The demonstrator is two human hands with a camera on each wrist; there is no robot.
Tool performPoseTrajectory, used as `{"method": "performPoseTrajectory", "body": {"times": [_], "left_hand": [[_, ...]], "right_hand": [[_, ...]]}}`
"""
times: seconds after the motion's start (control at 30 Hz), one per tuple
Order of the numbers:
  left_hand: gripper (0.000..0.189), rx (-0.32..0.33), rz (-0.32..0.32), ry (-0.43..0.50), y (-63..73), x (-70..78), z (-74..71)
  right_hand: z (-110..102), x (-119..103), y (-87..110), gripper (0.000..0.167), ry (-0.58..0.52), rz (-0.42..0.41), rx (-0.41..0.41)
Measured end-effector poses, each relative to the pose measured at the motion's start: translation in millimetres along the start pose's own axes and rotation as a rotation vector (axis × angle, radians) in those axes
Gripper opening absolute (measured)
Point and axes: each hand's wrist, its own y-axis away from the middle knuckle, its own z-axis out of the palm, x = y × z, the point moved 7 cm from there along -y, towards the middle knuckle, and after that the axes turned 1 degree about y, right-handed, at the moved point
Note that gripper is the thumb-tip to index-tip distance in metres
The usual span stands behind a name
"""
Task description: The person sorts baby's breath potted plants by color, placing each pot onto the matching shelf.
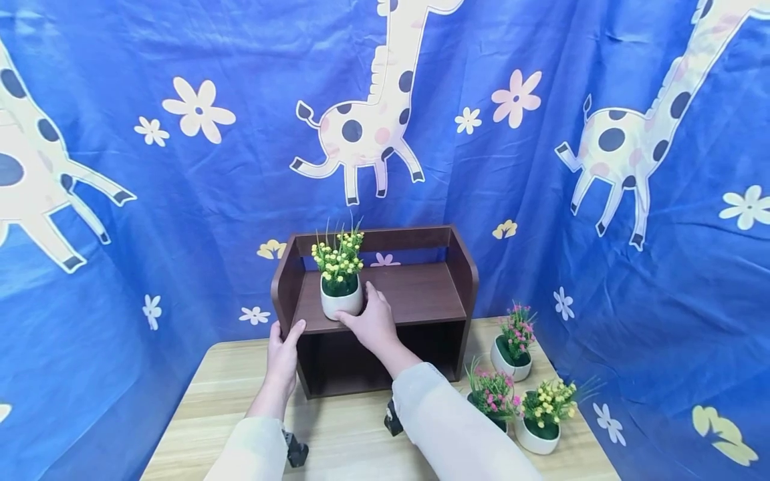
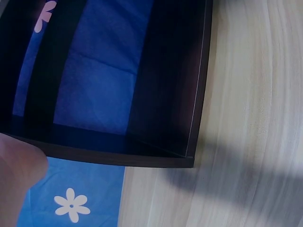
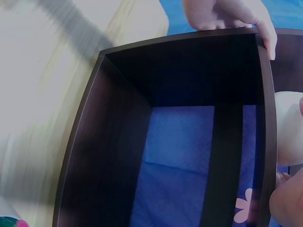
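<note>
A dark brown two-tier desk shelf (image 1: 415, 290) stands on the table. On the left part of its upper board sits a white pot with yellow flowers (image 1: 341, 300). My right hand (image 1: 377, 325) holds this pot from the right, thumb across the front and fingers along the side. The left side panel of the shelf is gripped by my left hand (image 1: 283, 357), its thumb on the front edge near the upper board. In the right wrist view the white pot (image 3: 289, 130) shows partly behind the board's edge, beside my right hand (image 3: 289, 201).
Right of the shelf, on the wooden table (image 1: 216, 401), stand a pink-flowered pot (image 1: 511, 361) at the back, another pink-flowered plant (image 1: 494, 394) partly behind my sleeve, and a yellow-flowered pot (image 1: 539, 437). A blue giraffe-print curtain (image 1: 240, 200) surrounds the table.
</note>
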Motion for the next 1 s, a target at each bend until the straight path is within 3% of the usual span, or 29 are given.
{"method": "performPoseTrajectory", "body": {"times": [0.57, 0.73, 1.0], "left_hand": [[0.041, -0.008, -0.028, 0.015, -1.5, -0.4, -0.6], [0.041, -0.007, -0.023, 0.015, -1.2, -0.6, -1.7], [0.039, -0.009, -0.027, 0.014, -0.6, 1.1, -1.7]], "right_hand": [[-27.5, 4.4, 39.8, 0.077, -0.127, -0.059, 0.107], [-27.6, 6.0, 63.6, 0.076, -0.199, -0.068, 0.087], [-22.5, 10.4, 112.5, 0.073, -0.2, -0.104, 0.029]]}}
